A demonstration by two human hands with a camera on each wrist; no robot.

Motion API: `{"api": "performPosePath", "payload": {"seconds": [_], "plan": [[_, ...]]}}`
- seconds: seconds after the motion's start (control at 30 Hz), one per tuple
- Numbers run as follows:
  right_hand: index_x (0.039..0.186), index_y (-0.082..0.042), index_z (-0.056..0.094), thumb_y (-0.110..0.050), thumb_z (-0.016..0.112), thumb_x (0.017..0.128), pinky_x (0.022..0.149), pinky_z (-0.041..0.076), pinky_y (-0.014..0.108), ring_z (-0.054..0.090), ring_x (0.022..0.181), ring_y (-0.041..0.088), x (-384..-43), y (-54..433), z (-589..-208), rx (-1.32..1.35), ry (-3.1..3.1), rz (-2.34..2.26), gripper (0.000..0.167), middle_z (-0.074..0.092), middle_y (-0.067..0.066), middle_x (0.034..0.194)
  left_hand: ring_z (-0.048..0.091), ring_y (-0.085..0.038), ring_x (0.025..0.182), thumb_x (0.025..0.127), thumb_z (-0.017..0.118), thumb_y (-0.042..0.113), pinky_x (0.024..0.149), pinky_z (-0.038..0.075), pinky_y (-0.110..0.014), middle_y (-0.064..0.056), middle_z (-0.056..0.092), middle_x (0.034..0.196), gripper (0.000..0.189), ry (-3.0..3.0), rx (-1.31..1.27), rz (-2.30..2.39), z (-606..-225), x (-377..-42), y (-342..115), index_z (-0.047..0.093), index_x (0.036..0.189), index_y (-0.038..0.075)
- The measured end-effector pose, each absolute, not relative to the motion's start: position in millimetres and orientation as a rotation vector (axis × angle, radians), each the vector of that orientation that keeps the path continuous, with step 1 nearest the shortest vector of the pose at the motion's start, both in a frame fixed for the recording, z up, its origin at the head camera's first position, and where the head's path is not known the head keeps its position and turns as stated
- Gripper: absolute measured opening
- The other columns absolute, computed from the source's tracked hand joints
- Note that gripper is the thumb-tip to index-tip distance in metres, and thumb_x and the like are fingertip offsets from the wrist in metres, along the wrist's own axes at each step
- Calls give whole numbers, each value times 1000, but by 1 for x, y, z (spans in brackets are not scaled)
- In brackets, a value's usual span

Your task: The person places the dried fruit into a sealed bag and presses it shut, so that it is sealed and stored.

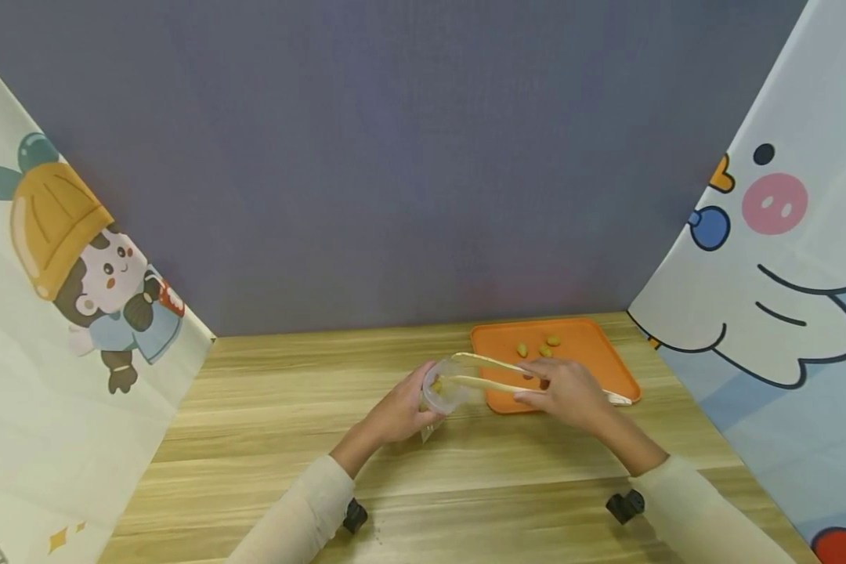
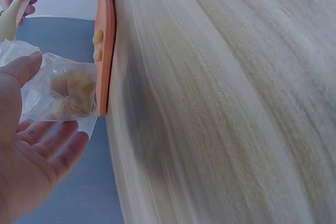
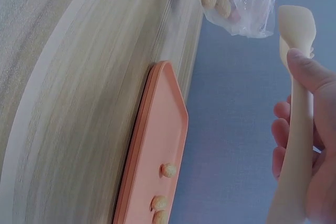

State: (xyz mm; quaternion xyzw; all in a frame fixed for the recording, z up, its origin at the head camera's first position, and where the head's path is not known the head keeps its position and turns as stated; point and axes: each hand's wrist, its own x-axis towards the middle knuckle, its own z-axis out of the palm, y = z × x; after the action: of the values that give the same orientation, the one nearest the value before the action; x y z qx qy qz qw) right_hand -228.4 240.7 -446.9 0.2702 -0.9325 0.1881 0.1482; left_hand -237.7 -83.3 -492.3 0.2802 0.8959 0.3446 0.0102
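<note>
My left hand [image 1: 398, 407] holds a clear plastic bag [image 2: 34, 95] with its mouth spread open, thumb on one side and fingers on the other. Several tan, nut-like pieces [image 2: 73, 90] lie inside the bag. Cream-coloured tongs [image 1: 489, 385] are held in my right hand [image 1: 567, 395], its thumb and fingers around the two arms. In the head view the tong tips reach to the bag's mouth; whether they pinch a piece cannot be told. An orange tray [image 1: 592, 345] lies beneath and beyond my right hand, with several similar pieces [image 1: 522, 350] on it.
The wood-grain table [image 1: 289, 392] ends at a grey panel [image 1: 395, 196] behind. Cloths printed with cartoon figures hang at left and right [image 1: 747, 298]. Small black devices [image 1: 625, 507] sit near both wrists.
</note>
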Motion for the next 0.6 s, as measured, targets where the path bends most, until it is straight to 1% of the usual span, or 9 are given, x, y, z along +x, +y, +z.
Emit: {"api": "performPosePath", "payload": {"seconds": [0.27, 0.43, 0.6], "plan": [[128, -10, 72, -39, 84, 82, 56, 46, 18, 62, 71, 5, -231, 250, -449, 745, -2690, 564, 56, 79, -1, 101, 55, -28, 133, 91, 77, 26, 111, 48, -46, -13, 53, 148, 86, 2806, 859, 1052, -492, -237, -84, 27, 159, 9], [129, -10, 71, -41, 83, 83, 55, 45, 19, 60, 69, 4, -234, 258, -451, 711, -2720, 556, 57, 79, 5, 107, 55, -28, 134, 91, 77, 26, 111, 49, -47, -13, 52, 149, 86, 2814, 868, 1054, -494, -238, -85, 27, 159, 9], [131, -10, 70, -41, 82, 83, 55, 45, 20, 59, 67, 2, -236, 268, -453, 664, -2757, 539, 59, 78, 7, 110, 54, -29, 135, 91, 77, 26, 111, 48, -47, -14, 50, 151, 87, 2820, 868, 1050, -494, -237, -86, 27, 159, 9]]}}
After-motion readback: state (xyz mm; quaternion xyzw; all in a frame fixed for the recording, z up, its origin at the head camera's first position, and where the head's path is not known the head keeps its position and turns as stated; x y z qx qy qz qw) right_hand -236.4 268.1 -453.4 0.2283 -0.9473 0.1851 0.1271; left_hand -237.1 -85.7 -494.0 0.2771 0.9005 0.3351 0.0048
